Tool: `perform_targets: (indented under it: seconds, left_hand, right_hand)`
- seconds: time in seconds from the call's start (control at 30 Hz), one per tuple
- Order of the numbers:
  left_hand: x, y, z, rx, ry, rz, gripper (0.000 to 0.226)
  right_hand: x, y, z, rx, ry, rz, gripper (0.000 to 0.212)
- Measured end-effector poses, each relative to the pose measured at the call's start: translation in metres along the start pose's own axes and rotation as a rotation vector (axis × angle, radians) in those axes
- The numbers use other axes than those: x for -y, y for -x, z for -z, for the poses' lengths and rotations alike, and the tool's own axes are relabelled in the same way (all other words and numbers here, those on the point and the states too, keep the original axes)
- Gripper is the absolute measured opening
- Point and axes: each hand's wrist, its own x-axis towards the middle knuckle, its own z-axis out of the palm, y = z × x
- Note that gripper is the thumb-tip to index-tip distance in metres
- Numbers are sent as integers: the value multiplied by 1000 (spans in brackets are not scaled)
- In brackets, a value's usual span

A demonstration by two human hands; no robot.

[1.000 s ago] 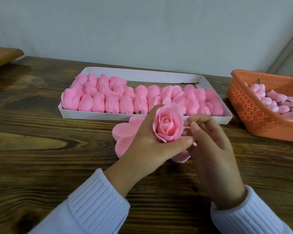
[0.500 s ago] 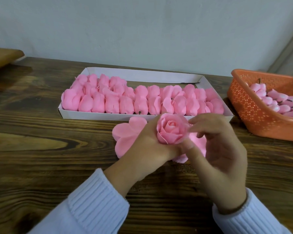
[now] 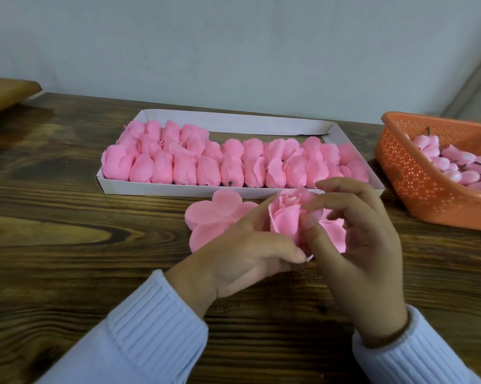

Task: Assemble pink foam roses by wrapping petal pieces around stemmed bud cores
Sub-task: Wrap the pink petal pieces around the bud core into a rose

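- Pale wall (image 3: 233, 51) behind; light from the right.
- Dark wood-grain table (image 3: 67, 245) fills the view. Brown slab (image 3: 3, 92) at far-left edge.
- White tray (image 3: 233, 124) back-centre, packed with rows of finished roses (image 3: 206, 162) on their sides.
- Orange perforated basket (image 3: 417, 184) at right edge, holding stemmed bud cores (image 3: 450, 162).
- Flat petal piece (image 3: 214, 217) on the table, just in front of the tray, partly under the hands.
- Rose (image 3: 286, 217): held between both hands, above the petal piece. Layered pink petals, paler centre, bloom facing up.
- Left hand (image 3: 239, 261): fingers curled round the rose's left side, thumb at its base.
- Right hand (image 3: 367, 245): thumb and forefinger pinch the rose's outer petals; the other fingers are loosely spread.
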Motion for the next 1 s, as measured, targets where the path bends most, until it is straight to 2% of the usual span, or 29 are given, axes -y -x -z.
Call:
perform_targets:
  seconds: [0.1,0.17,0.27,0.4,0.53,0.63,0.83,1.0]
  left_hand:
    - [0,2,1,75,77,6,46]
    - [-1,2,2,91,86,21,50]
    - [1,0,1,70,54,33,44]
    - [2,-2,-1,13,53,60,30]
    - [2,-1,-2,31,-9,74,33]
    - [3,-1,-2,8,-62,45,36]
    - [5,-5,-1,-167,-99,-105,37]
    - [6,-6,-1,-209,-157,-149,41]
  right_hand:
    - [0,-1,0,-9,-12,-3,12]
    - [0,-1,1,-9,-36,10,15]
    - [2,-1,2,0,-87,59,24]
    - [3,0,3,-5,-120,119,24]
    - [5,-1,4,17,-73,146,24]
    - [7,-1,2,22,-13,100,23]
    - [4,1,1,14,40,-57,17]
    - [3,1,0,55,56,-85,14]
